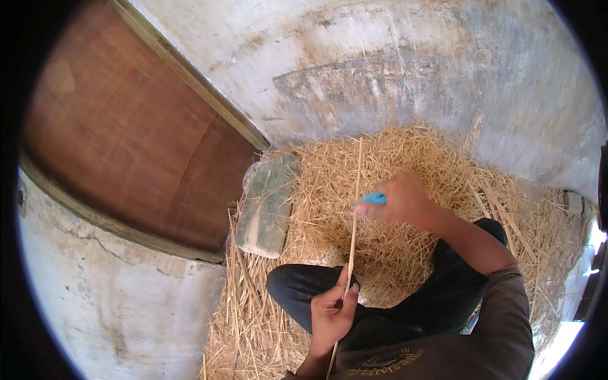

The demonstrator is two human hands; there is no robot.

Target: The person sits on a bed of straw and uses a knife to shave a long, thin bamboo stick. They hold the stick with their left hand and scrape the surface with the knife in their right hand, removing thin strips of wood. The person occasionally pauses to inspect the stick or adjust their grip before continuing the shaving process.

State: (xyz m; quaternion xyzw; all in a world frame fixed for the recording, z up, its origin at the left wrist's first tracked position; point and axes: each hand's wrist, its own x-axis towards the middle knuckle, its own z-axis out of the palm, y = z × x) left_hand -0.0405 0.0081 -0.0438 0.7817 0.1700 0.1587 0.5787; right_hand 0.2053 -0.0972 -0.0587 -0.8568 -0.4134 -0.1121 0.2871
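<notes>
My left hand [332,309] grips a slender pale stick [353,244]; beyond it, my right hand [404,197] is closed around a blue-handled tool [375,198].

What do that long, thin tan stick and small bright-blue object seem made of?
Long, thin tan stick: probably bamboo or wood, apparently matte, judging by its dull straw colour. Small bright-blue object in the right hand: perhaps plastic, given its solid colour; blur hides its finish.
</notes>
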